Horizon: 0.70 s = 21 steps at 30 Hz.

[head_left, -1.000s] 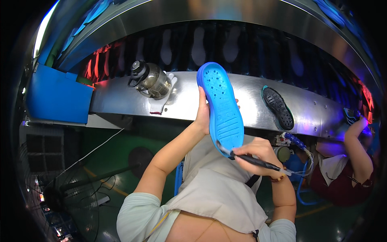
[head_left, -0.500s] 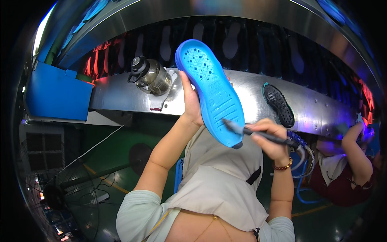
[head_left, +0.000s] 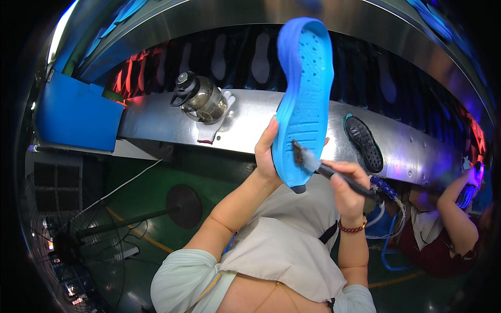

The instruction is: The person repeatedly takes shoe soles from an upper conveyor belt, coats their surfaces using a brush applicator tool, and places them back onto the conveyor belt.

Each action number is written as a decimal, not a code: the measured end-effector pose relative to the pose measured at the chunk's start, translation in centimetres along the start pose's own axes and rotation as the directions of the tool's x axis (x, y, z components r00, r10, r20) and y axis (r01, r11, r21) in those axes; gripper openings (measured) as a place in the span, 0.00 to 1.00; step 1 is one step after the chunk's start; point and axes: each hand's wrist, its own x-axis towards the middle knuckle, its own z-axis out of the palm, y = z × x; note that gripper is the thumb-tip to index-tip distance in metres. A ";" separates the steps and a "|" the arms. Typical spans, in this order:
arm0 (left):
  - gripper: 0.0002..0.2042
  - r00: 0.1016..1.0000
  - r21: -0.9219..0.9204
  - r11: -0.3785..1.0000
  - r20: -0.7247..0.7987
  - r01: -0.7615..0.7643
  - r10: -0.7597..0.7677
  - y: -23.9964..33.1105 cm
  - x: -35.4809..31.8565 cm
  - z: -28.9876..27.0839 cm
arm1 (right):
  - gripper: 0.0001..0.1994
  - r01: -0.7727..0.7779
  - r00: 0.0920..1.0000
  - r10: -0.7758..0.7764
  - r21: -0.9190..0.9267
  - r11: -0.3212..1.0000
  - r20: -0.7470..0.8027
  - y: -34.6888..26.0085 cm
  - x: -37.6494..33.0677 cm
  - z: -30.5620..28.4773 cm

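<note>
We brush a blue sole held upright over the metal bench.

Our left hand (head_left: 267, 156) grips the sole (head_left: 305, 99) near its lower end, thumb on the near edge, other fingers hidden behind it. Our right hand (head_left: 347, 188) closes its fingers round a brush (head_left: 318, 166), bristles touching the sole's lower part. We judge the coating just begun: we see no wet sheen on the upper part. On the bench (head_left: 156, 122) stand a bottle (head_left: 201, 99) far left and a black sole (head_left: 365, 143) right. A co-worker's arm (head_left: 454, 208) works at far right; nothing blocks us.
</note>
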 end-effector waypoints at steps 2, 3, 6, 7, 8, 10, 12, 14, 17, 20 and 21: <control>0.25 1.000 0.099 0.995 0.022 0.016 -0.019 0.8 0.4 -1.5 | 0.09 0.038 0.997 -0.027 -0.171 0.984 0.067 -1.4 -0.6 1.4; 0.23 0.999 0.068 0.997 -0.006 0.041 -0.040 1.0 0.6 -2.4 | 0.09 0.065 0.986 -0.038 -0.164 0.984 0.162 -1.8 -0.5 1.4; 0.18 0.991 -0.008 0.999 -0.132 0.033 -0.034 1.2 1.2 -2.1 | 0.10 -0.019 0.990 0.023 -0.030 0.999 0.137 -2.1 0.1 0.4; 0.18 0.993 -0.019 0.999 -0.114 0.026 -0.028 1.2 1.5 -2.0 | 0.10 -0.028 0.993 0.037 -0.082 0.996 0.113 -2.1 0.5 0.4; 0.18 0.995 -0.030 0.999 -0.095 0.019 -0.022 1.3 1.7 -1.8 | 0.10 -0.037 0.995 0.049 -0.133 0.990 0.088 -2.1 0.8 0.5; 0.18 0.995 -0.017 1.000 -0.095 0.026 -0.027 1.5 1.9 -1.5 | 0.10 0.040 0.970 0.011 -0.204 0.978 0.245 -2.3 0.7 0.7; 0.18 0.995 -0.008 0.997 -0.066 0.072 -0.072 1.6 2.3 -1.5 | 0.10 0.195 0.914 -0.120 -0.159 0.968 0.387 -3.0 1.9 0.6; 0.18 0.995 -0.005 0.998 -0.079 0.056 -0.056 1.6 2.4 -0.9 | 0.10 0.081 0.982 -0.070 -0.056 0.995 0.176 -3.4 2.3 -0.1; 0.18 0.997 -0.010 0.997 -0.040 0.073 -0.073 2.1 2.7 -0.7 | 0.10 0.234 0.936 -0.135 -0.291 0.928 0.325 -4.3 3.5 -0.2; 0.20 0.990 -0.029 0.991 0.048 0.133 -0.132 2.7 3.0 -1.5 | 0.08 0.292 0.857 -0.083 -0.347 0.891 0.508 -5.2 3.8 -0.1; 0.23 0.983 -0.041 0.986 0.091 0.161 -0.157 2.9 3.0 -1.8 | 0.09 0.305 0.878 -0.111 -0.367 0.879 0.465 -4.9 3.8 -0.1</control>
